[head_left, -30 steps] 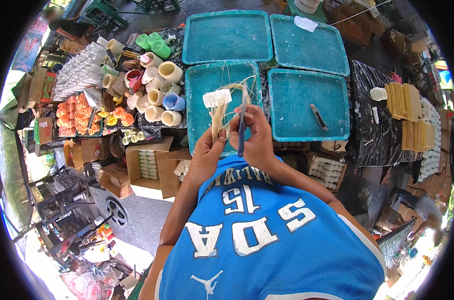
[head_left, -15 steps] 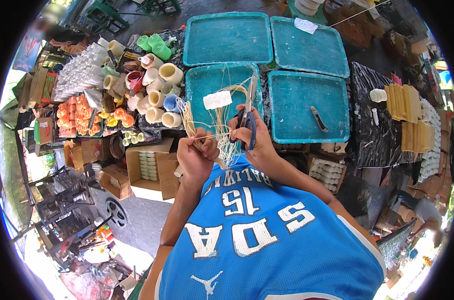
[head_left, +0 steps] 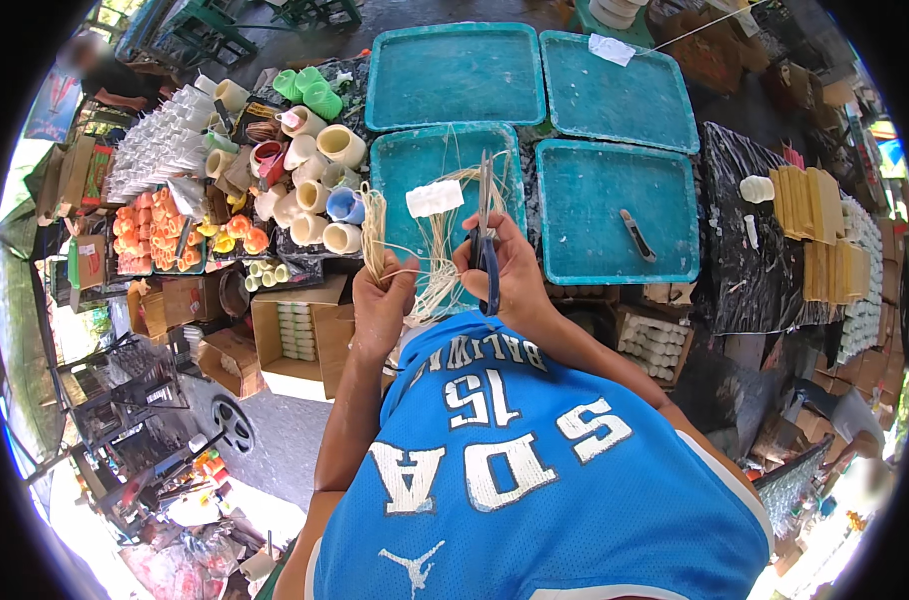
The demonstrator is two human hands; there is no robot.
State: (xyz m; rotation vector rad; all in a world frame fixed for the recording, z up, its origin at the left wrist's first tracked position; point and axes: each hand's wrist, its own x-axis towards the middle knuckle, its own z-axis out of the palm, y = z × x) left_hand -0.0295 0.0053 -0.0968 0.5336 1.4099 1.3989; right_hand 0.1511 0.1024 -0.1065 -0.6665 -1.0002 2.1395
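Observation:
My left hand (head_left: pixel 383 302) is closed around a bundle of pale cream string (head_left: pixel 373 235), whose looped upper part stands above the fist. A thin strand sticks out from the fingers toward the right. My right hand (head_left: pixel 507 265) grips a pair of scissors (head_left: pixel 486 190) with dark blue handles; the blades point away from me, close together. Between the hands, more loose string (head_left: pixel 439 280) trails over the near edge of a teal tray (head_left: pixel 395 160). A crumpled white piece (head_left: pixel 435 198) lies on the strands in that tray.
Three more teal trays surround it; the near right tray (head_left: pixel 595 265) holds a box cutter (head_left: pixel 637 236). To the left stand cream cylinders (head_left: pixel 342 146), orange pieces (head_left: pixel 160 235) and white pieces (head_left: pixel 170 140). Yellowish slabs (head_left: pixel 810 205) lie on the right-hand table. An open cardboard box (head_left: pixel 330 345) sits below left.
My hands have moved apart, and the strand that was stretched between them no longer reaches my right hand. The scissors have swung more upright, with their blades closer together.

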